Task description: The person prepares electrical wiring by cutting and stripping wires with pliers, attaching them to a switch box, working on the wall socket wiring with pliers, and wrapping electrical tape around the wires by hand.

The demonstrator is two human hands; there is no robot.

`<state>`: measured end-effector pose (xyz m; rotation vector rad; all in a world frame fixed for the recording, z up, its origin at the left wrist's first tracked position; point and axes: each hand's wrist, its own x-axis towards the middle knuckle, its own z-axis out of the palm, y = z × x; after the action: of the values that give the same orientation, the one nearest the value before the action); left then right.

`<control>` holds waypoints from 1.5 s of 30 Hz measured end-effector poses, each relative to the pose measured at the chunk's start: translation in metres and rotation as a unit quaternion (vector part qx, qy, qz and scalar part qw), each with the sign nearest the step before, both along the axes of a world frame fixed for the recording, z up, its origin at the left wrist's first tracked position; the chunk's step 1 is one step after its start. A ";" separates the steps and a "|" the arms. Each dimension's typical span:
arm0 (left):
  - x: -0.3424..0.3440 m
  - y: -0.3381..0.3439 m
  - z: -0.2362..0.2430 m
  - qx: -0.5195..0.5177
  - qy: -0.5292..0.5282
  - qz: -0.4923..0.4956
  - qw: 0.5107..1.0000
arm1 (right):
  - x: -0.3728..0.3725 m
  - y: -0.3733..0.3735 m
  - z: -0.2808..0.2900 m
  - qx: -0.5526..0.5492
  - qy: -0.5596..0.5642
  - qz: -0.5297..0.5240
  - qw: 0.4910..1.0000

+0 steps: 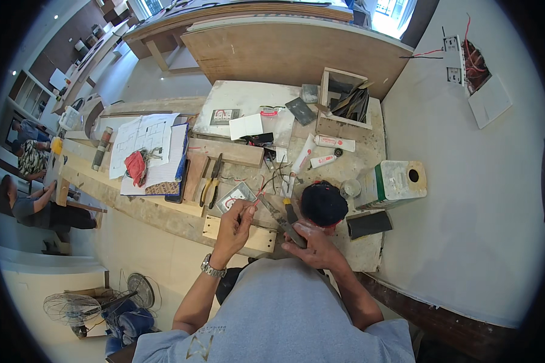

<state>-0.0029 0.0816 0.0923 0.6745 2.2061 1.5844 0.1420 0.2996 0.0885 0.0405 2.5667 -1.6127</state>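
Note:
My left hand (236,225) is closed, thumb and finger pinching a thin red wire (257,203). In my right hand (316,247) is a long dark-grey tool (276,213), its narrow tip close to the wire at my left fingertips; its exact kind is hard to make out. Just beyond that tool lies a screwdriver (290,209) with a yellow and black handle. A pale wooden block with holes (257,240) lies under my left wrist side. Close by are a grey square box (235,197), yellow-and-black pliers (211,181) and a dark round cap (324,204).
A white-and-green can (393,184) and a dark block (369,224) stand right. Beyond are white tubes (304,153) and a wooden box (345,126) of dark strips. Papers (140,145) with a red cloth (135,167) lie left. People (39,202) are far left.

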 end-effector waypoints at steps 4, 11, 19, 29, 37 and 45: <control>-0.003 0.004 -0.009 -0.005 0.001 0.002 1.000 | 0.004 -0.003 -0.004 0.057 0.049 -0.011 0.997; -0.004 0.004 -0.018 0.001 -0.019 -0.009 1.000 | 0.003 -0.012 -0.003 0.110 0.054 -0.030 0.992; -0.005 -0.004 -0.016 -0.024 0.009 0.009 1.000 | 0.005 -0.010 -0.020 0.053 0.036 -0.012 0.998; 0.001 -0.005 -0.009 0.010 -0.034 0.025 0.999 | 0.005 -0.008 -0.008 0.010 0.045 -0.030 0.998; 0.002 -0.003 0.000 0.000 -0.074 0.023 0.997 | 0.004 -0.008 -0.010 0.051 0.046 -0.022 0.997; 0.006 -0.008 -0.003 0.027 -0.052 0.044 0.997 | -0.002 -0.014 -0.009 0.053 0.063 -0.019 0.996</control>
<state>0.0026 0.0736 0.0889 0.5049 2.1506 1.6887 0.1396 0.2860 0.0798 -0.0050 2.7615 -1.5357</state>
